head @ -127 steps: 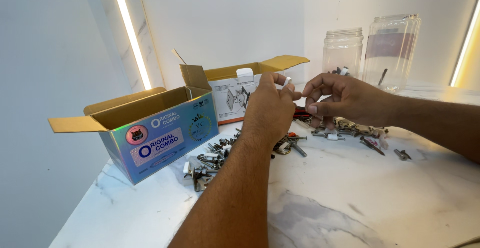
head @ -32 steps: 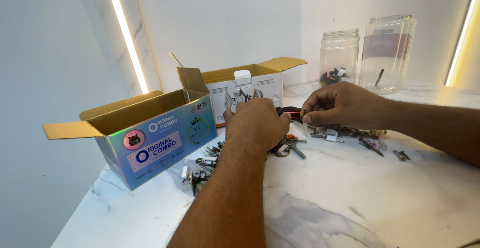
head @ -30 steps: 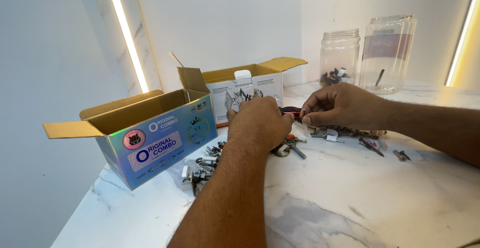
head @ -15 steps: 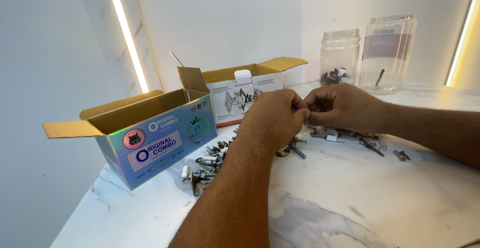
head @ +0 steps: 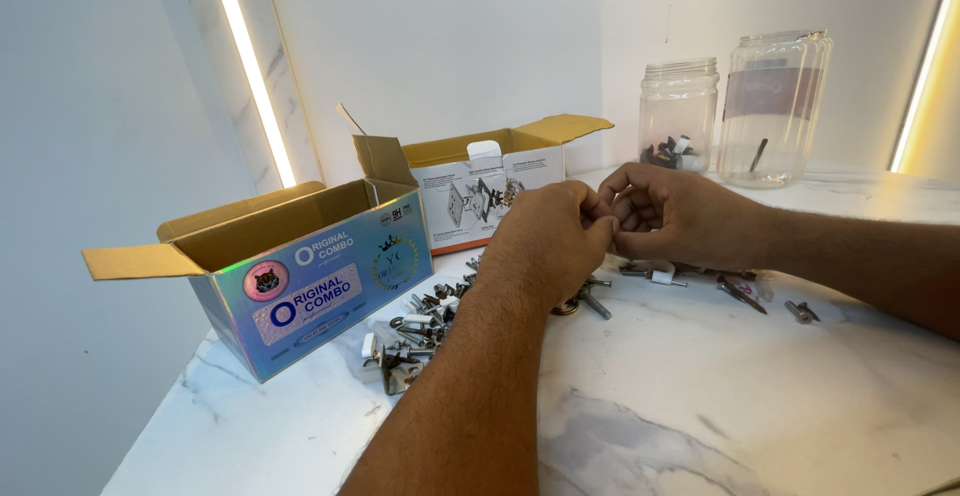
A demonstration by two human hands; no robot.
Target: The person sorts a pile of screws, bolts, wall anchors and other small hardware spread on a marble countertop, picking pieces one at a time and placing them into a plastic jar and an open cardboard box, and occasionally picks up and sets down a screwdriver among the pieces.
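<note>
Both hands meet knuckle to knuckle over the middle of the marble tabletop (head: 700, 396). The left hand (head: 548, 241) is curled into a fist, the right hand (head: 672, 218) curled too, fingertips pressed together at the meeting point; whatever sits between them is hidden, so I cannot tell what they pinch. Right beneath them lies the scatter of metal screws and anchors (head: 425, 326), trailing from under the left forearm across to a few loose pieces (head: 740, 292) under the right wrist. Left of the pile, close beside it, stands the open iridescent cardboard box (head: 300, 286), flaps out, near the tabletop's left edge. Behind it, an open white box (head: 490, 181) against the wall. Far back right, two clear plastic jars: the smaller jar (head: 678, 111) with bits in its bottom, the taller jar (head: 775, 106) just beside it. Bare marble lies in front towards the near edge.
</note>
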